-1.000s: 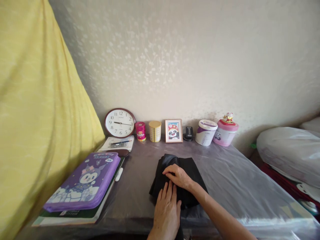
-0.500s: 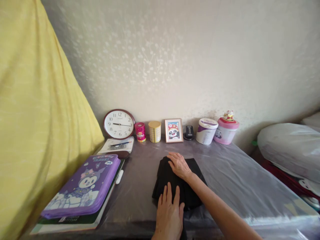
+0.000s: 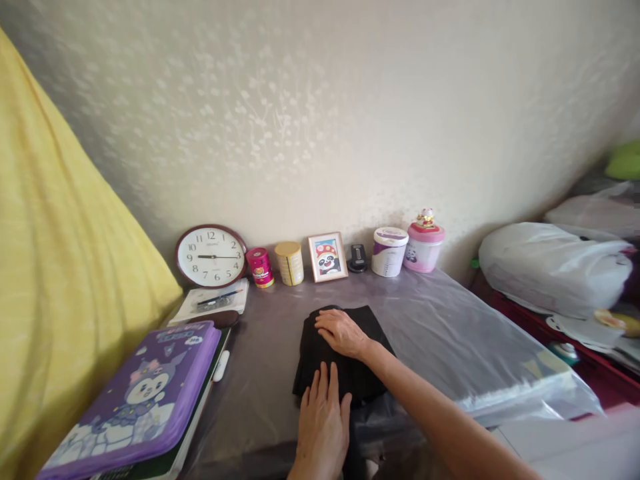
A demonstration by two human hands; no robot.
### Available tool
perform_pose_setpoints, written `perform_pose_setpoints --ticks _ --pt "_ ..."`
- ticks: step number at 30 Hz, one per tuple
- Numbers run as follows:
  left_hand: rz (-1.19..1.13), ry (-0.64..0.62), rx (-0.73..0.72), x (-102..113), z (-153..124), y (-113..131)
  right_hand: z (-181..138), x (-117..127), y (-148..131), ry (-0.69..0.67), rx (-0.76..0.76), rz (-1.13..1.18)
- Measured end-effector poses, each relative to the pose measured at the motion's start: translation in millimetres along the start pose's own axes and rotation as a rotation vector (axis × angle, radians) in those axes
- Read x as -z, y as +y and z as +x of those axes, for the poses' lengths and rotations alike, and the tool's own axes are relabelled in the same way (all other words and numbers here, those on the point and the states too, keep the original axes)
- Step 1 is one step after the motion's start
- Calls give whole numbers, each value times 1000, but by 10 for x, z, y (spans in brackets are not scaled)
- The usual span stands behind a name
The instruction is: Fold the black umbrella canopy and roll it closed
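A folded black cloth (image 3: 367, 377), perhaps a garment, lies near the front of the table. Across its upper part rests my right hand (image 3: 343, 333), palm down, the fingers slightly bent and holding nothing. My left hand (image 3: 323, 420) presses flat on the lower left of the cloth, fingers stretched out and thumb apart. Part of the cloth is hidden beneath both hands and my right forearm. A dark strip of it seems to hang over the front edge beside my left wrist.
On the left, a purple cartoon case (image 3: 145, 400) lies on books, near a white marker (image 3: 221, 366). Along the wall stand a clock (image 3: 211, 256), tins, a picture frame (image 3: 328, 257) and tubs. White plastic bags (image 3: 555, 267) sit off the table's right side.
My view has turned to the right and tilted, so more of the right side shows. Both hands stay on the black cloth; the left fingers lie closer together.
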State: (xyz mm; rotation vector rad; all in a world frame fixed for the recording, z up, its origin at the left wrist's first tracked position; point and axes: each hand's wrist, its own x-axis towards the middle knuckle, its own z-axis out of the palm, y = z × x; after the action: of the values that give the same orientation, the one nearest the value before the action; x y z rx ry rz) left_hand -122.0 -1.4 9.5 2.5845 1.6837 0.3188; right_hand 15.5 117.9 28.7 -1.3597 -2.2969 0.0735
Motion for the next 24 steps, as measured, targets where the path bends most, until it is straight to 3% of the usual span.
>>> perform_pose_setpoints --ticks 4,11,16,20,24 --pt "13 14 -8 -37 -3 -33 -90 7 -3 -16 -57 -4" --pt "-3 53 -47 -56 -12 -84 -189 259 301 115 -474 -34" --pt "2 -15 -40 5 8 -70 -346 443 536 139 -742 18" --pt "1 -16 -42 45 13 -52 -410 545 598 108 -813 141" --pt "-3 -19 -53 61 6 -52 -468 592 554 77 -792 286"
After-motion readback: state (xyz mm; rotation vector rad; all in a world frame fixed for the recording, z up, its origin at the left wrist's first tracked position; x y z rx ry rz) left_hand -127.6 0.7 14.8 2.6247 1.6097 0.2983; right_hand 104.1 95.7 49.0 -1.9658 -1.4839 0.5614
